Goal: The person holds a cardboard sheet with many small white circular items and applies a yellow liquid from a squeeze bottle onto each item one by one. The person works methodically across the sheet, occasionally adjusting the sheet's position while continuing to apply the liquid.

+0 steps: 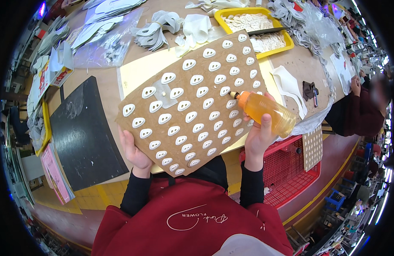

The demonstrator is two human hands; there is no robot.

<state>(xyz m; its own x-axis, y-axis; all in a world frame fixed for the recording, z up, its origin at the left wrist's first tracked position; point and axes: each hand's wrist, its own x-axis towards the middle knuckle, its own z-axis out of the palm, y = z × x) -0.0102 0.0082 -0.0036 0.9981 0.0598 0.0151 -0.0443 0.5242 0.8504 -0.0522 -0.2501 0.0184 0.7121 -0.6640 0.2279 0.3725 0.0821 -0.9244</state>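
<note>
A brown board is tilted in front of me. Rows of small white rounded-triangle pieces, each with two holes, cover it. My left hand grips the board's lower left edge, its fingers partly hidden underneath. In my right hand is a squeeze bottle of amber liquid with an orange cap. Its dark nozzle tip points left, close to a white piece near the board's right side. A small clear film patch lies among the pieces at upper left.
Beyond the board stands a yellow tray filled with loose pale pieces. Bundles of grey cut parts lie across the far table. A black panel is at left. A red basket sits lower right, and another person is at far right.
</note>
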